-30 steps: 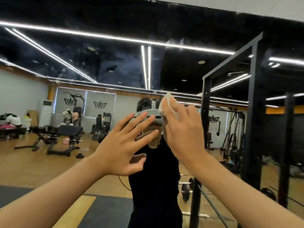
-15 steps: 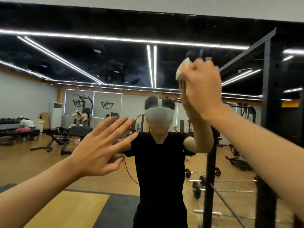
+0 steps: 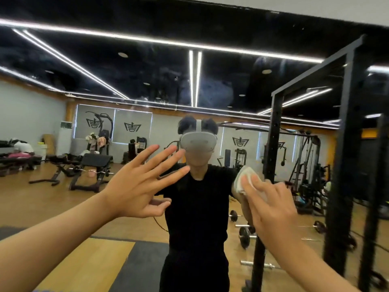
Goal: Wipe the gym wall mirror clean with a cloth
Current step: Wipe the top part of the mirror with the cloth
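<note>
The wall mirror (image 3: 210, 85) fills almost the whole head view and reflects the gym and a person in black with a white headset. My right hand (image 3: 271, 205) presses a small white cloth (image 3: 242, 182) flat against the glass at right of centre, fingers spread over it. My left hand (image 3: 139, 182) is held up with fingers straight and spread, palm toward the mirror at centre left; whether it touches the glass I cannot tell. Smudges show on the glass above the reflected head.
A black steel rack (image 3: 341, 165) stands close at the right, partly doubled in the reflection. Reflected in the mirror are weight benches (image 3: 92, 167), barbells on the wooden floor (image 3: 244, 234) and a cable machine (image 3: 305, 163).
My right hand has swept the cloth down the mirror from high up to shoulder height of the reflection. The left hand stays raised and spread, shifted slightly right.
</note>
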A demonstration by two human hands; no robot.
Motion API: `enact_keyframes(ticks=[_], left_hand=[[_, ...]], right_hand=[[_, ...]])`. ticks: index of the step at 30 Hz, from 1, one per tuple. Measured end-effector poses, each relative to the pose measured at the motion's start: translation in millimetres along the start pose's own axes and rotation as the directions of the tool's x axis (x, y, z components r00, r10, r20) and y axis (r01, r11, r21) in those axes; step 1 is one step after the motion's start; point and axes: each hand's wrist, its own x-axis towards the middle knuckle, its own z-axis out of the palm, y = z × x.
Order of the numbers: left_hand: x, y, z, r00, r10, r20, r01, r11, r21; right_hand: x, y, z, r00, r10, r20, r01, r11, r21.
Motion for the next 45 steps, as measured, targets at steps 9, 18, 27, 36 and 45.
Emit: enact_keyframes(ticks=[9,18,27,36,45], left_hand=[[-3,1,6,0.996,-0.012,-0.085,0.008,0.999,-0.052],[-3,1,5,0.997,-0.024,-0.076,0.020,0.998,-0.053],[-5,3,8,0.996,-0.028,-0.090,0.021,0.996,-0.081],[-5,4,8,0.995,-0.031,-0.098,0.022,0.995,-0.095],[-4,3,9,0.992,-0.031,-0.122,0.020,0.996,-0.092]], right_hand=[[203,25,-11,0.981,0.039,-0.192,-0.051,0.997,-0.054],[170,-5,18,0.960,0.161,-0.228,-0.151,0.987,0.062],[118,47,-7,0.981,-0.108,-0.160,0.088,0.987,-0.131],[253,15,13,0.904,0.204,-0.374,-0.235,0.971,-0.036],[154,10,8,0.875,-0.483,-0.037,0.480,0.875,-0.070]])
